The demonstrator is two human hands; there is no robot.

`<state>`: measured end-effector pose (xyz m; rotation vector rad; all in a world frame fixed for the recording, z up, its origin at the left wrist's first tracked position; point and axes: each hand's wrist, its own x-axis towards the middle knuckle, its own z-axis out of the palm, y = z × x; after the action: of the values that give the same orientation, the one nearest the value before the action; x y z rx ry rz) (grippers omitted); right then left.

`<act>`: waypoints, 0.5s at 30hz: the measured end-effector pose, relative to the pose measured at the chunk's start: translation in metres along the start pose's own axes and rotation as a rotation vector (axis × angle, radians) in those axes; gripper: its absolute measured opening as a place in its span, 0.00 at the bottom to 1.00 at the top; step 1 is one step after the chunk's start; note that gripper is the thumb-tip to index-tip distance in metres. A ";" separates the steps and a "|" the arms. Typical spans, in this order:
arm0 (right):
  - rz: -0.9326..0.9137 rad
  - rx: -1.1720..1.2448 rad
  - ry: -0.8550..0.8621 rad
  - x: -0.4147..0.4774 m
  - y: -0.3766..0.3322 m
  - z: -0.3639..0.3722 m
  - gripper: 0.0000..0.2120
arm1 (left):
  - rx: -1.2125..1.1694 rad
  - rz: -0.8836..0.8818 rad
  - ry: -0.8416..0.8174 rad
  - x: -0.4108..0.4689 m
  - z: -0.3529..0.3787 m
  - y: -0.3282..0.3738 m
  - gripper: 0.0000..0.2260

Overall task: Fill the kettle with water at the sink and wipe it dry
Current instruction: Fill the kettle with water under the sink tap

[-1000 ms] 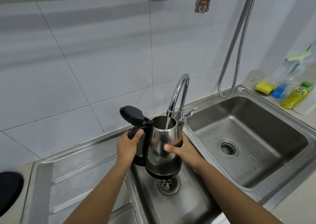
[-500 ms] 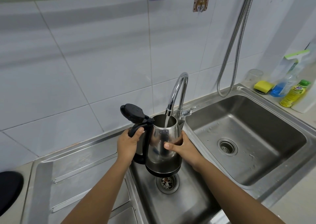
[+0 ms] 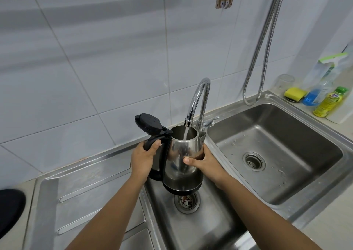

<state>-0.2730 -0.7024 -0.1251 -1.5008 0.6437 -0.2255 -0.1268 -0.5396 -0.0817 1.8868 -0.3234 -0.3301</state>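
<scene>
A steel kettle [image 3: 181, 154] with a black handle and base hangs over the small left sink basin [image 3: 164, 211], its black lid [image 3: 148, 124] flipped open to the left. Water streams from the chrome tap [image 3: 198, 97] straight into the kettle's open mouth. My left hand [image 3: 143, 158] is wrapped around the black handle. My right hand [image 3: 205, 163] is pressed against the kettle's steel body on the right side, thumb across the front. The kettle stays upright, above the basin's drain [image 3: 186, 201].
A larger basin [image 3: 286, 135] lies to the right. On its far corner sit a yellow sponge [image 3: 293, 93], a spray bottle [image 3: 321, 85] and a yellow dish-soap bottle [image 3: 329, 102]. A metal hose [image 3: 263, 45] hangs on the tiled wall. The ribbed drainboard [image 3: 86, 192] extends left.
Both hands and the kettle keep the same hold under the running tap. Only the camera view has shifted slightly.
</scene>
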 end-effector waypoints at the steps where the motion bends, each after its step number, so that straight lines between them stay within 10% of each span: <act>1: 0.002 -0.006 0.000 0.000 0.000 0.000 0.48 | 0.007 0.000 -0.001 0.000 0.000 -0.001 0.11; 15: -0.004 -0.016 0.007 -0.002 0.004 0.002 0.46 | 0.011 0.011 0.005 -0.004 -0.002 -0.002 0.10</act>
<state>-0.2746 -0.6997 -0.1286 -1.5172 0.6494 -0.2287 -0.1295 -0.5355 -0.0830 1.8954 -0.3333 -0.3169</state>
